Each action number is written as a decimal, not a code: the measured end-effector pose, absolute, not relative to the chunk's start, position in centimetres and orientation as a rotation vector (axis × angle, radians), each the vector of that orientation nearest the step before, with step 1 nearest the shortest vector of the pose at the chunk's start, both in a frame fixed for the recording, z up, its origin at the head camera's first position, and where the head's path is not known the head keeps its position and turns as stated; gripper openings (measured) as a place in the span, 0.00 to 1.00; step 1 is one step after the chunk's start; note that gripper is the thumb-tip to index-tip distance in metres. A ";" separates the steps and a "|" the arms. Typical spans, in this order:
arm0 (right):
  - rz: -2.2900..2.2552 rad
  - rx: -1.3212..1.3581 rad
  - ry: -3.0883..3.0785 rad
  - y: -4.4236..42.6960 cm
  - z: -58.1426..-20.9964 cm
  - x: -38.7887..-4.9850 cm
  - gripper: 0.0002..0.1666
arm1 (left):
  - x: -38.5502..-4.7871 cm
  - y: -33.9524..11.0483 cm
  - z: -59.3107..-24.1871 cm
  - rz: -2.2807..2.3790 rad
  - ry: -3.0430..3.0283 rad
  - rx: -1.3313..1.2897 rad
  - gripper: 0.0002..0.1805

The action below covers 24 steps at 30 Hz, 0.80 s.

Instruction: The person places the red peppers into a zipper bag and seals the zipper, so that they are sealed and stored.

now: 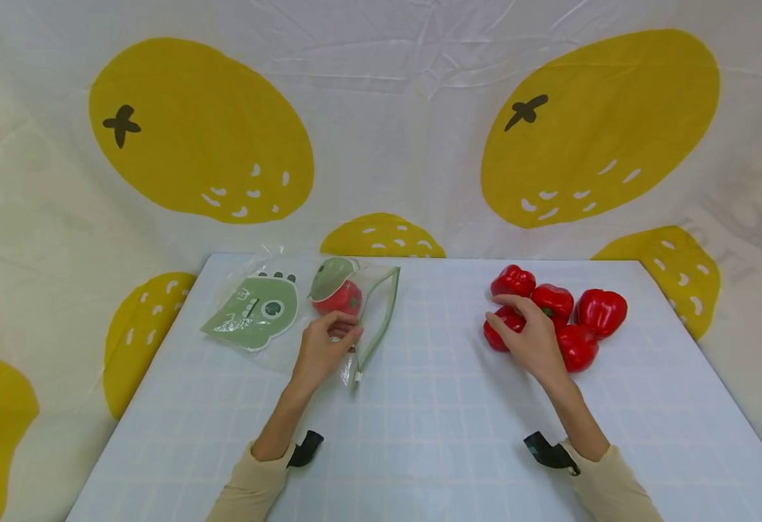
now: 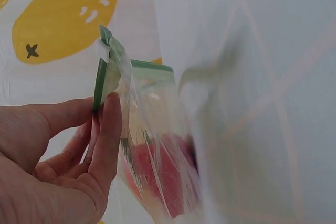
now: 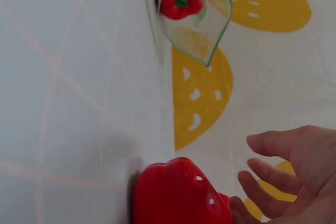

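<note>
My left hand (image 1: pixel 325 346) pinches the green zip edge of a clear zip bag (image 1: pixel 390 312) between thumb and fingers. The bag's mouth gapes toward the right. Inside it lies a red bell pepper (image 1: pixel 343 299), seen through the plastic in the left wrist view as well. My right hand (image 1: pixel 532 339) hovers at a group of red bell peppers, nearest the front left pepper (image 1: pixel 497 335). In the right wrist view, its thumb and fingers are spread and hold nothing, close to a large red pepper (image 3: pixel 178 195).
Left on the table is a green one-eyed monster print (image 1: pixel 266 310) on clear plastic. More peppers sit around my right hand: a back one (image 1: pixel 513 279), a right one (image 1: pixel 601 313) and a front one (image 1: pixel 576 348). A lemon-print cloth (image 1: pixel 394 145) hangs behind.
</note>
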State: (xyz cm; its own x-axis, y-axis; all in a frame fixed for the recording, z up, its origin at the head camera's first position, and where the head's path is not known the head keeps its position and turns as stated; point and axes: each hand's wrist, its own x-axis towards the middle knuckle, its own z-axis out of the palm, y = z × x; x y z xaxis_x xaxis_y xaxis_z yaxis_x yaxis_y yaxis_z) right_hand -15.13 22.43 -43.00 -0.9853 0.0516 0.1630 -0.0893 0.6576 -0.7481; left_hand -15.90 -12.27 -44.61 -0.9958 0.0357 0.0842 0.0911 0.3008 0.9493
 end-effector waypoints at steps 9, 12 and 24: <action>1.130 0.077 -2.711 24.3 -42.8 -14.2 0.34 | -16.0 -12.2 -44.4 -1.874 -2.486 -0.119 0.11; 1.099 0.113 -2.723 24.9 -42.7 -14.0 0.35 | -16.0 -12.3 -44.4 -1.904 -2.490 -0.094 0.11; 1.049 0.125 -2.865 26.5 -42.7 -13.7 0.40 | -16.2 -12.9 -44.7 -1.947 -2.513 -0.049 0.13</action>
State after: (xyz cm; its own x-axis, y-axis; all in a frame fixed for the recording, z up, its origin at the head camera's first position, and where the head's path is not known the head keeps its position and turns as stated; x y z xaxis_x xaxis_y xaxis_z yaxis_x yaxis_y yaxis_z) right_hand -13.67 26.49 -42.72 -0.9927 -0.0467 0.1109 -0.1072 0.7611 -0.6397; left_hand -16.17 -12.89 -44.66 -0.9988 0.0475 -0.0112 0.0010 0.2498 0.9683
